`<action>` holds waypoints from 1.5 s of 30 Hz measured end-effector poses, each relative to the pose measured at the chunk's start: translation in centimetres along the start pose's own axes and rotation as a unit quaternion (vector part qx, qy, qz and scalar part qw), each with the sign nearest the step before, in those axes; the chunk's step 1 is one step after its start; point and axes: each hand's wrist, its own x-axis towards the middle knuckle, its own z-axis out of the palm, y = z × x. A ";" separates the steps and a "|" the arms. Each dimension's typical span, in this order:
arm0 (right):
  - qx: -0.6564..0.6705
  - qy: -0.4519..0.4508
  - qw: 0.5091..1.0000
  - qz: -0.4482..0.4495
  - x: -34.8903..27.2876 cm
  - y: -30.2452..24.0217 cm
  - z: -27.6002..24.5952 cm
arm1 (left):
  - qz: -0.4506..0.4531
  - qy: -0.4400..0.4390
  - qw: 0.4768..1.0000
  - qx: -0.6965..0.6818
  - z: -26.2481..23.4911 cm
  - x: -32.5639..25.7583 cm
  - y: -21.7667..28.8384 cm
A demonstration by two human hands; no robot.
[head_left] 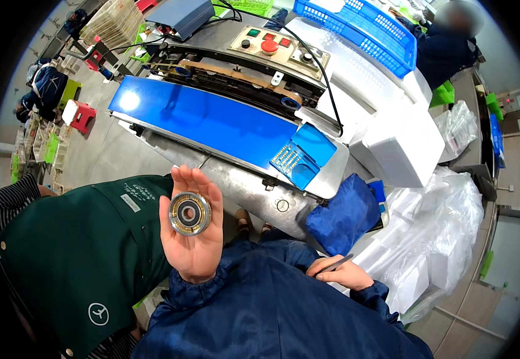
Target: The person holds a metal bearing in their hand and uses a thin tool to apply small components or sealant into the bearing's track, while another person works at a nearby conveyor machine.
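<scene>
My left hand point(193, 239) is raised palm up, fingers extended. It holds a round metal wheel point(179, 226) with a dark bearing hub and a brass-coloured ring. The wheel rests on the palm, against the fingers. Low at my right side, my right hand point(342, 274) is closed around slim grey tweezers point(335, 264), one end sticking out past the fingers. Beyond the hands, an opened blue case point(315, 146) with rows of small brass-coloured pieces lies on the right end of a blue conveyor belt point(212, 119).
Behind the belt is a control panel point(254, 45) with a red button. A blue cloth bag point(343, 215), a white foam box point(403, 143) and clear plastic sheeting point(433, 233) lie to the right. A person in a green apron point(92, 239) stands close on my left.
</scene>
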 end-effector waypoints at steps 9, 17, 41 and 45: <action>0.066 0.342 0.917 -0.196 6.9 -4.7 -4.5 | 0.010 0.002 1.000 -0.002 -1.2 -0.4 -0.1; -0.165 0.443 0.849 -0.236 14.9 -6.4 -6.9 | 0.028 0.024 0.999 0.006 -2.1 0.1 -0.2; -0.170 0.390 0.879 -0.214 17.3 -5.9 -7.3 | 0.033 0.046 0.997 0.049 -4.0 1.6 0.1; -0.161 0.388 0.881 -0.218 17.5 -5.6 -7.4 | 0.032 0.050 0.997 0.051 -4.3 1.8 0.2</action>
